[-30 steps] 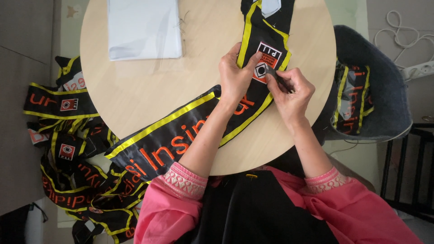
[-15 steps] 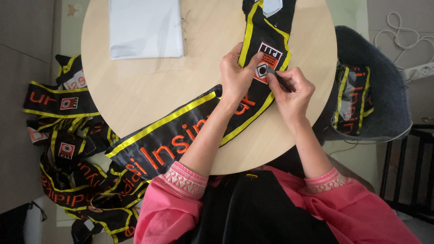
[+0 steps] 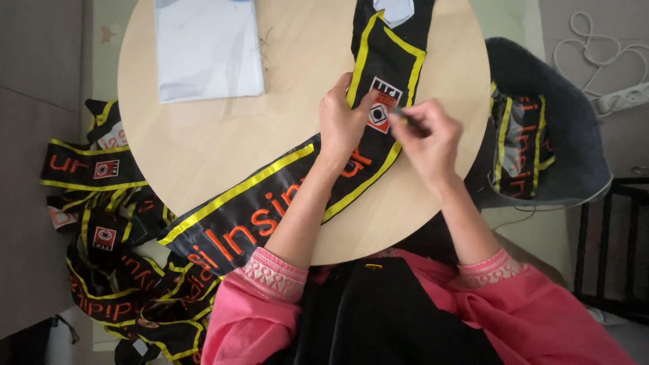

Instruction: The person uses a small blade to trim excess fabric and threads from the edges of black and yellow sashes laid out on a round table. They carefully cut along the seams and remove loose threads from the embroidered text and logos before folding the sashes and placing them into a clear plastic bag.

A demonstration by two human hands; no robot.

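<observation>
A black sash [image 3: 270, 203] with yellow edging and orange lettering lies folded across the round wooden table [image 3: 203, 145]. My left hand [image 3: 343, 122] presses flat on the sash beside a small red and white embroidered patch [image 3: 380, 108]. My right hand [image 3: 427, 138] pinches a thin dark tool [image 3: 405, 120] whose tip touches the patch's right edge. Pink sleeves cover both my forearms.
A white sheet in clear plastic [image 3: 206, 47] lies at the table's far left. A heap of similar sashes [image 3: 108, 230] is piled on the floor to the left. More sashes sit in a dark bin [image 3: 541, 128] to the right. A white cable [image 3: 595, 40] lies at top right.
My hands hold nearly the same spot on the patch. The right hand's tool has shifted slightly along the patch edge.
</observation>
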